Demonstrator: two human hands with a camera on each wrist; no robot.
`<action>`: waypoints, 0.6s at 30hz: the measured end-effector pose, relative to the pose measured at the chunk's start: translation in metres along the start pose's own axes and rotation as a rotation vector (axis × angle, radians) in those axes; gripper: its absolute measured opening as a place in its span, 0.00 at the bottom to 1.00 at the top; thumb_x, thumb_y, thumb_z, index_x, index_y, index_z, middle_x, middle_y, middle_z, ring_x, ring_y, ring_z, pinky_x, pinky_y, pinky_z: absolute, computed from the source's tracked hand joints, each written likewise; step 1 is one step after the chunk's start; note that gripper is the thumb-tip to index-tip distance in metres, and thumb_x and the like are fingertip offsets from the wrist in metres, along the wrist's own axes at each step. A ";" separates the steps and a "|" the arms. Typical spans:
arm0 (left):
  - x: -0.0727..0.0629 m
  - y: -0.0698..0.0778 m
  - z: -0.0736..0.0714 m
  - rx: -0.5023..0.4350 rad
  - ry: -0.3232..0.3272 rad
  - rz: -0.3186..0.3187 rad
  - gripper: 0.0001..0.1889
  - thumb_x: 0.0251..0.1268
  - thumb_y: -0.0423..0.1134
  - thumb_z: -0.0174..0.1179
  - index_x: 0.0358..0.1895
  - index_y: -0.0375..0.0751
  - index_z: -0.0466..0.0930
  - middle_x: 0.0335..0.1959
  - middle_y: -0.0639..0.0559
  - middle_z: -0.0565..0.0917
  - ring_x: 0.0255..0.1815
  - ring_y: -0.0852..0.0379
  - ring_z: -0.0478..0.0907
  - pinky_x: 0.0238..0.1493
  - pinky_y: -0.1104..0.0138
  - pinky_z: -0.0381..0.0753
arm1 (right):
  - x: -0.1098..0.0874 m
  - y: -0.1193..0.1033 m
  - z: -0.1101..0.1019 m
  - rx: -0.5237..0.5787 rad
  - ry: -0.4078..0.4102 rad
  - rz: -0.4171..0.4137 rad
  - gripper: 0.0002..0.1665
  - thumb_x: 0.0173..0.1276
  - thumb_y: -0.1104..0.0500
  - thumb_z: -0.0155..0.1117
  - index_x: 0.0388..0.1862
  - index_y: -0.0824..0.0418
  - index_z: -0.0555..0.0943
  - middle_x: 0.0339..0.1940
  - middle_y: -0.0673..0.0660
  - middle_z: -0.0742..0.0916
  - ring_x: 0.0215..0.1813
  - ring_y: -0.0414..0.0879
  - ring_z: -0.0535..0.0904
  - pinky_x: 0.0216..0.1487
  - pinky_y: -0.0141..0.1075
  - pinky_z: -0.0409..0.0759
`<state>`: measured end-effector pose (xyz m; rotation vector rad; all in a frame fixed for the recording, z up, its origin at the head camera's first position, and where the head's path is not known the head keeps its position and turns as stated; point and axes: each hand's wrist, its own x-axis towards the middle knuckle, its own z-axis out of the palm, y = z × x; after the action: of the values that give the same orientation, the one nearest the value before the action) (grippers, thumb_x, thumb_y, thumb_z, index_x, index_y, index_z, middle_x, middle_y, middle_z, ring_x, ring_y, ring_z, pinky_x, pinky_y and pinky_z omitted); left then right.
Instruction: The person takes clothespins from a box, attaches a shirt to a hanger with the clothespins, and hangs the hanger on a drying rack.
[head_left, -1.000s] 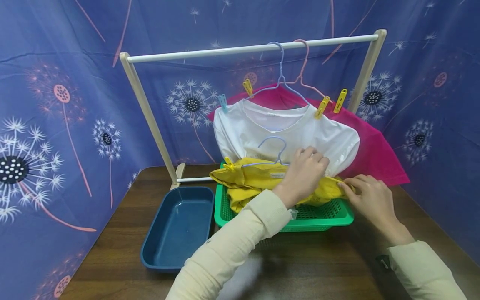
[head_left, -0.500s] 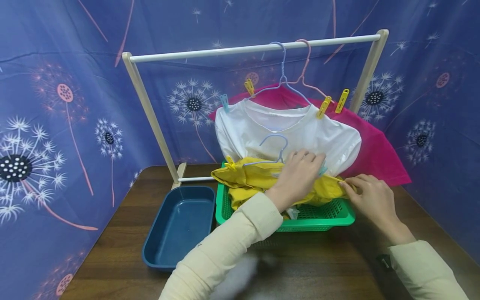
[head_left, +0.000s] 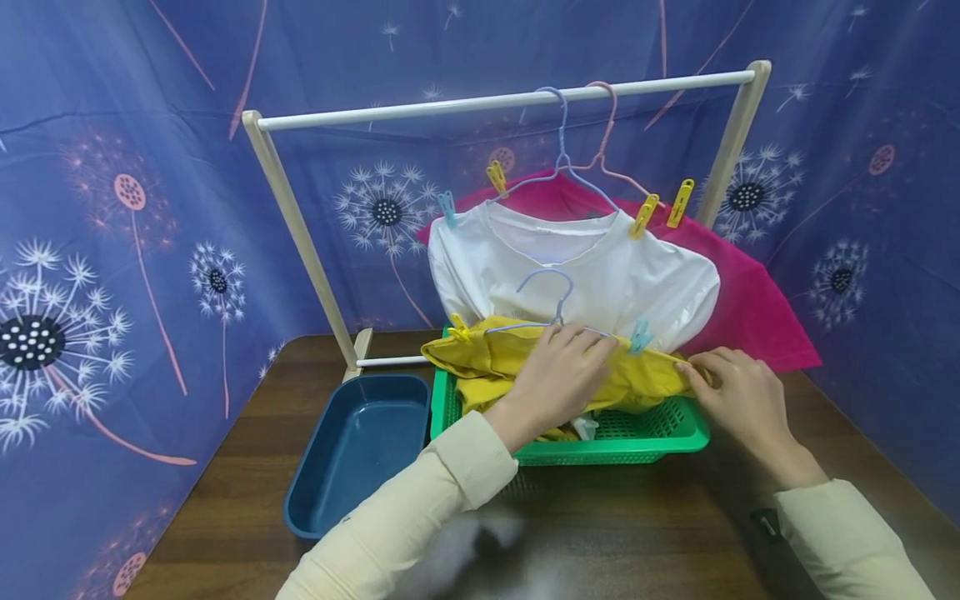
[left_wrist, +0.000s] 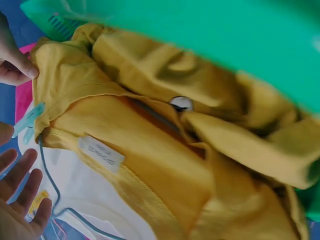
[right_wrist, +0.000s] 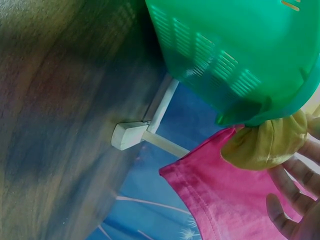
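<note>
A yellow shirt [head_left: 487, 358] with a white neck label lies bunched over the green basket [head_left: 675, 447]. Its blue hanger [head_left: 560, 304] has the hook pointing up. A light blue clothespin [head_left: 640, 337] sits at the right shoulder, a yellow clothespin [head_left: 459, 328] at the left. My left hand [head_left: 558, 375] is in front of the collar, covering part of the hanger. In the left wrist view its fingers [left_wrist: 17, 182] are spread beside the light blue clothespin, holding nothing. My right hand [head_left: 742, 404] pinches the shirt's right end between thumb and fingers.
A white drying rack [head_left: 450, 106] spans behind, holding a white T-shirt [head_left: 555, 250] and a magenta garment [head_left: 765, 308] on hangers with clothespins. A dark blue tray [head_left: 360, 458] stands left of the basket on the wooden table [head_left: 637, 525].
My left hand has let go of the light blue clothespin and drawn left and toward me. That clothespin now shows uncovered on the shirt's shoulder. The right hand keeps its pinch in place.
</note>
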<state>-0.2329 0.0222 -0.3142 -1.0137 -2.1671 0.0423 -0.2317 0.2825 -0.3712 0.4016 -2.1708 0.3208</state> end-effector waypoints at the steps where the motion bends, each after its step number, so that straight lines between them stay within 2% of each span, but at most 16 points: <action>1: -0.004 -0.002 0.000 0.000 0.003 -0.004 0.16 0.64 0.47 0.52 0.54 0.52 0.72 0.48 0.59 0.80 0.52 0.58 0.73 0.54 0.64 0.70 | 0.000 0.000 0.000 0.003 0.000 0.004 0.10 0.46 0.59 0.71 0.27 0.64 0.83 0.23 0.58 0.84 0.23 0.52 0.74 0.22 0.43 0.69; 8: -0.035 -0.023 0.000 -0.030 0.014 -0.058 0.14 0.62 0.45 0.55 0.51 0.49 0.73 0.46 0.57 0.81 0.50 0.57 0.74 0.51 0.63 0.71 | -0.001 0.000 0.001 0.009 -0.009 0.016 0.11 0.47 0.59 0.71 0.29 0.62 0.83 0.24 0.58 0.85 0.23 0.52 0.75 0.23 0.43 0.69; 14: -0.059 -0.045 -0.003 -0.094 0.024 -0.148 0.16 0.62 0.44 0.56 0.53 0.48 0.75 0.46 0.55 0.81 0.50 0.55 0.74 0.51 0.61 0.71 | -0.001 -0.001 0.000 0.005 -0.005 0.015 0.11 0.46 0.59 0.71 0.29 0.62 0.83 0.23 0.58 0.84 0.22 0.50 0.74 0.22 0.42 0.69; 18: -0.072 -0.060 -0.007 -0.111 0.057 -0.208 0.15 0.61 0.42 0.56 0.52 0.47 0.76 0.44 0.55 0.81 0.48 0.54 0.74 0.49 0.60 0.71 | 0.000 -0.002 -0.001 0.004 -0.004 0.014 0.11 0.45 0.59 0.72 0.29 0.62 0.84 0.23 0.57 0.85 0.22 0.50 0.74 0.21 0.41 0.68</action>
<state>-0.2374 -0.0696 -0.3337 -0.8339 -2.2304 -0.2044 -0.2301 0.2808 -0.3709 0.3897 -2.1777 0.3327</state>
